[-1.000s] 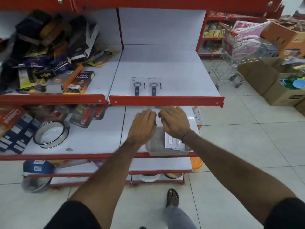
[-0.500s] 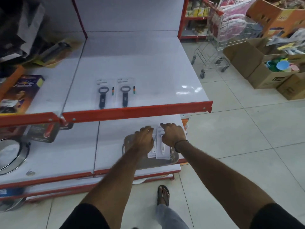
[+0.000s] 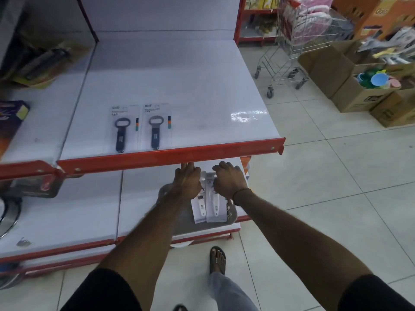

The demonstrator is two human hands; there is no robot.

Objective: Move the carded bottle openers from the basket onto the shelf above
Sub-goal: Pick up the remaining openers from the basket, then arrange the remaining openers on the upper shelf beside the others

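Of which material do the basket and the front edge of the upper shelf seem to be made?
Basket: probably translucent grey plastic, since the shelf shows faintly through its wall. Shelf front edge: likely red-painted metal, smooth, with visible screw heads. Neither is certain from this view.

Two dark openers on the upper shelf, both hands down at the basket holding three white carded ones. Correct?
Not quite: the head view shows two white carded openers at the basket, not three. The rest holds: two dark openers lie on the upper shelf, and the left hand and right hand are both down at the basket on those cards.
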